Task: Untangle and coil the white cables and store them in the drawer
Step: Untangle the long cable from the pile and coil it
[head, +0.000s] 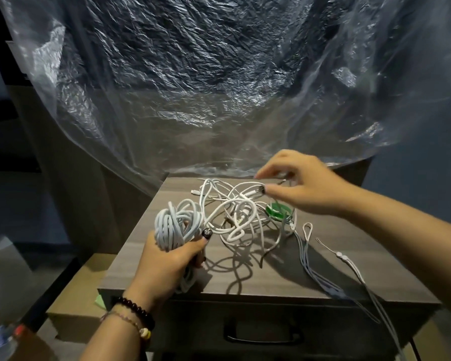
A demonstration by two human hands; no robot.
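A loose tangle of white cables lies on top of a grey wooden drawer cabinet. My left hand grips a coiled bundle of white cable at the tangle's left side. My right hand hovers over the back right of the tangle, thumb and fingers pinching a cable end with a connector. The drawer below the top is closed; its dark handle faces me.
A green ring-shaped object sits under my right hand. Grey cords with loops trail off the cabinet's right front edge. Crinkled clear plastic sheeting hangs behind. A cardboard box stands at the lower left.
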